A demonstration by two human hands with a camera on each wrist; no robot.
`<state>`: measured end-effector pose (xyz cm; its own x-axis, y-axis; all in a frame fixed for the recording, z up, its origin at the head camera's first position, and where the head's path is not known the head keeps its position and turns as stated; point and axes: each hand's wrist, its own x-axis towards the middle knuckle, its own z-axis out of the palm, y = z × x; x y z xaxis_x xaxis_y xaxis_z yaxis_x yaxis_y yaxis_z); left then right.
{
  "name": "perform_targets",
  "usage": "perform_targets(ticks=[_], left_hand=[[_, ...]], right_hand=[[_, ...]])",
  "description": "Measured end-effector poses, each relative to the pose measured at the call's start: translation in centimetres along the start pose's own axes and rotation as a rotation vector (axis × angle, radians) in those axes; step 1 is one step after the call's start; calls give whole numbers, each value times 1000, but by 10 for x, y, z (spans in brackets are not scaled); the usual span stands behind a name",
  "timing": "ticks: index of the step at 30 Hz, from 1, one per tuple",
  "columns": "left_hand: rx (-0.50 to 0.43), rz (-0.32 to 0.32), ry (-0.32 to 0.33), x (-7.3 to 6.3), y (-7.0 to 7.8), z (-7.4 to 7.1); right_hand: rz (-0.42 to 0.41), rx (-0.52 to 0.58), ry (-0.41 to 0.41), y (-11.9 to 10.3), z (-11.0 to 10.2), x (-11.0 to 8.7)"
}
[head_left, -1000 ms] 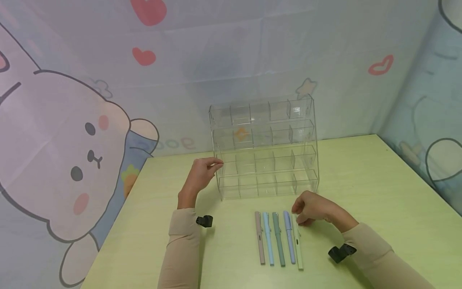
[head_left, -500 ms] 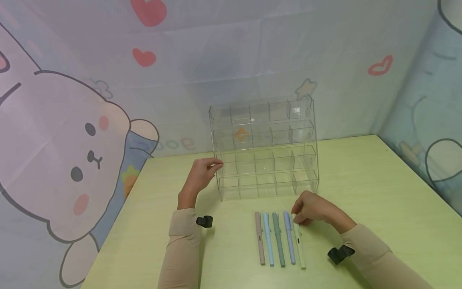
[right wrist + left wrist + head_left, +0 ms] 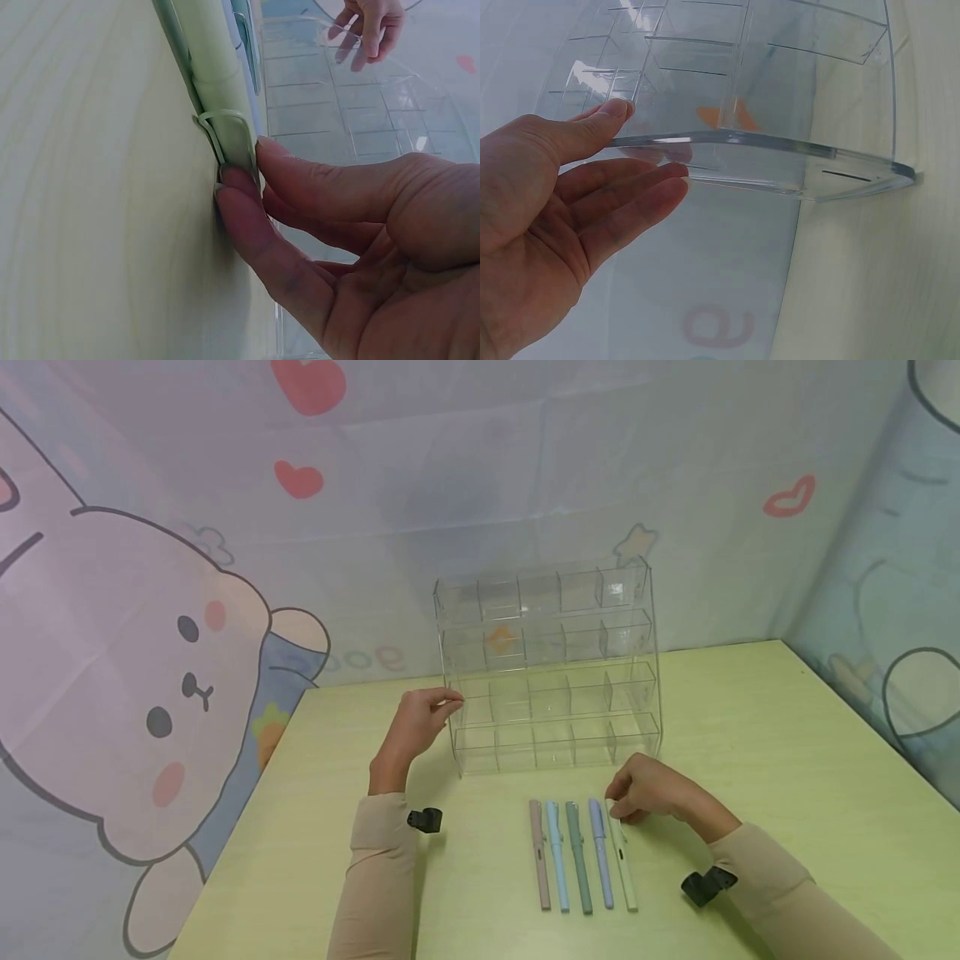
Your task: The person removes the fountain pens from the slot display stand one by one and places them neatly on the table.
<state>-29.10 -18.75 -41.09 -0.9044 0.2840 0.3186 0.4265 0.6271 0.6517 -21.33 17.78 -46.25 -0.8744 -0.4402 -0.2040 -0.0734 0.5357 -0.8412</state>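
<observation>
A clear acrylic rack with stepped rows of small compartments stands upright on the table. My left hand holds its left side edge, thumb on one face and fingers on the other, as the left wrist view shows along the side panel. In front of the rack my right hand pinches the cap end of a light green pen between thumb and fingertips. The pen's clip lies just beyond the fingertips in the right wrist view. Immediately left of it lies a lavender pen.
Further left, a dark green pen, a light blue pen and a mauve pen lie in a row on the pale yellow-green table. A printed cloth backdrop rises behind the rack.
The light green pen's near end has swung slightly right and back, widening its gap from the lavender pen. My right fingers now hold its cap end. My left hand stays put.
</observation>
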Motion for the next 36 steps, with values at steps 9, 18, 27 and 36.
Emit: perform_targets(ticks=[9,18,27,36], left_hand=[[-1,-3,2,2,1,1],[-8,-10,-3,1,-1,4],[10,3,0,-2,-6,-1],[16,165,286,-11,-15,10]], right_hand=[[-3,13,12,4,-1,2],[-5,13,7,4,-1,1],[-2,43,59,-3,-11,1],[-208,41,304,-10,-19,6]])
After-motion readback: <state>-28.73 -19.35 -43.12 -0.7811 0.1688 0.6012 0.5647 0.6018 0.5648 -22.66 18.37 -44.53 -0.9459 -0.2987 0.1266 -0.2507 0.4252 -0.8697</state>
